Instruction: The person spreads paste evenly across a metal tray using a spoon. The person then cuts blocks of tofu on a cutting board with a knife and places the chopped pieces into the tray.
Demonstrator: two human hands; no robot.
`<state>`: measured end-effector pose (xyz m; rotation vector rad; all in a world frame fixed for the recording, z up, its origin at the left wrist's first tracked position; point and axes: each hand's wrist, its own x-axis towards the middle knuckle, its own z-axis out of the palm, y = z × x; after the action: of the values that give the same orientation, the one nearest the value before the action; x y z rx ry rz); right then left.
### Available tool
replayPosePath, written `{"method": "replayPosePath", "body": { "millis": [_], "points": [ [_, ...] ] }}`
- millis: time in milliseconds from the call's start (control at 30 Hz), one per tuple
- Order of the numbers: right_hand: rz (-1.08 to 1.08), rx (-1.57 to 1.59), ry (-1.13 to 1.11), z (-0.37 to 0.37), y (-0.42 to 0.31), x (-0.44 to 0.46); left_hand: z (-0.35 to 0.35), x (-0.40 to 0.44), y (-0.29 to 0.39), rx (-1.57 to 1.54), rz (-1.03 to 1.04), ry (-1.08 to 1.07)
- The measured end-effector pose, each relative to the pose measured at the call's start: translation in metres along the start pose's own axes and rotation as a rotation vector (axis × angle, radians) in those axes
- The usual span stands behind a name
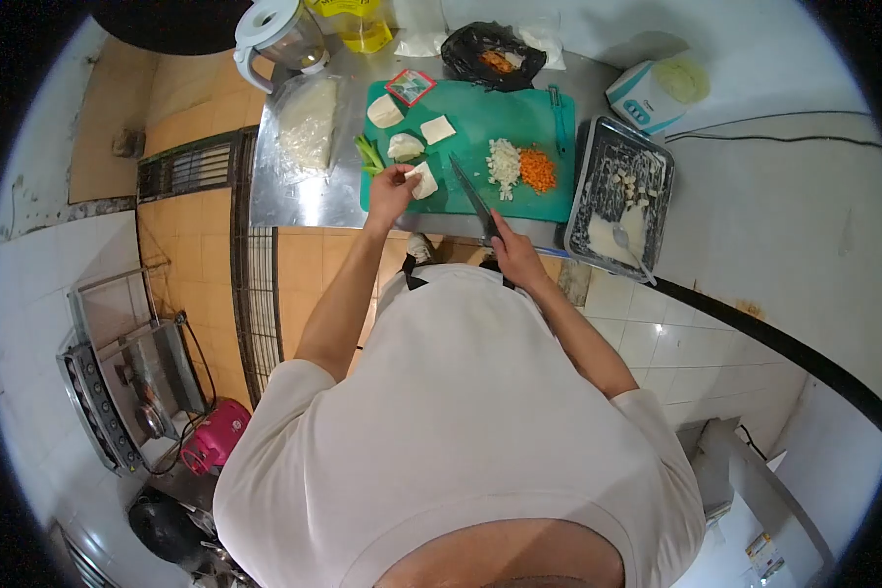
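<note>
On the green cutting board (470, 108), my left hand (392, 192) pinches a flat white slab (423, 180), possibly tofu, at the near edge. My right hand (517, 255) grips a kitchen knife (472, 194) by its handle. The blade points away and to the left, over the board, just right of the slab and apart from it. More white pieces (405, 148) lie farther back, near some green stalks (369, 154). To the right of the blade sit a pile of white dice (504, 167) and a pile of orange dice (537, 171), which look like carrot.
A green-handled peeler (559, 120) and a red-edged packet (410, 86) lie on the board. Right of it stands a metal tray (576, 218) with white powder and a spoon. Behind are a black plastic bag (470, 44) and a jug (286, 39); a clear bag (306, 125) lies left.
</note>
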<state>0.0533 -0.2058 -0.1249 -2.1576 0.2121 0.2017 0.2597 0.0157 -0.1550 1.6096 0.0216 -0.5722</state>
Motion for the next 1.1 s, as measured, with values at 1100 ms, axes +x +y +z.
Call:
{"method": "replayPosePath", "body": {
  "millis": [1100],
  "points": [
    [0.184, -0.243, 0.015, 0.020, -0.035, -0.005, 0.057, 0.010, 0.015, 0.807, 0.552, -0.098]
  ]
}}
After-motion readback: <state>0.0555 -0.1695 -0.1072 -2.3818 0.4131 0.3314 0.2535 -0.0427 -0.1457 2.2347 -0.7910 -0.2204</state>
